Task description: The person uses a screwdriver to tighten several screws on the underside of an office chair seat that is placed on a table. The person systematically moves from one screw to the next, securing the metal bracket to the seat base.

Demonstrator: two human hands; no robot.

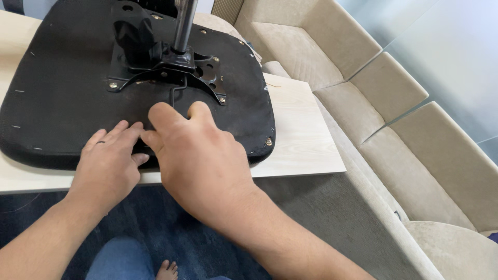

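Left hand [106, 161] flat, fingers spread on upturned chair seat [57, 88] | right hand [194, 155] beside, grasping nothing | mounting plate [171, 70] bolted on | counter [295, 129]

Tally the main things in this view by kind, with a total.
Hands: 2, the left hand and right hand, both on the seat
Upturned black chair seat: 1
Metal mounting plate: 1
Wooden table: 1
Beige sofa: 1
Total: 6
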